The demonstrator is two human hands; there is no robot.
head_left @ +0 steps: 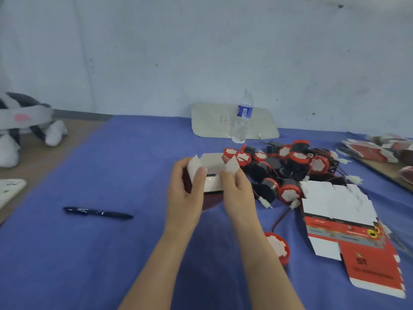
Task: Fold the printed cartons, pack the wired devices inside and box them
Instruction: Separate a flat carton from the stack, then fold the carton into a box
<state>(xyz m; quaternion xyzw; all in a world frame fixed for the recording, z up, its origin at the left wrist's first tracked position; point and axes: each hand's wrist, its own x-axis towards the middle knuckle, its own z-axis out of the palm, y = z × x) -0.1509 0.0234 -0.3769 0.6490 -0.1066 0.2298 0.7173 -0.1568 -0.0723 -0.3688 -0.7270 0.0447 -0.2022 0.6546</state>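
A blue-covered table (111, 253) against a pale, scuffed wall. At centre frame a person's left hand (185, 193) and right hand (239, 193) hold a half-folded carton (212, 182) just above the cloth, each grip closed on one side, thumbs at the two raised white flaps. A heap of red-and-black wired devices (290, 166) lies just right of the hands, with flat printed cartons (348, 211) at lower right. One loose device (278, 247) sits beside the right forearm. A dark pen (98, 213) lies at left; a water bottle (242, 117) stands behind.
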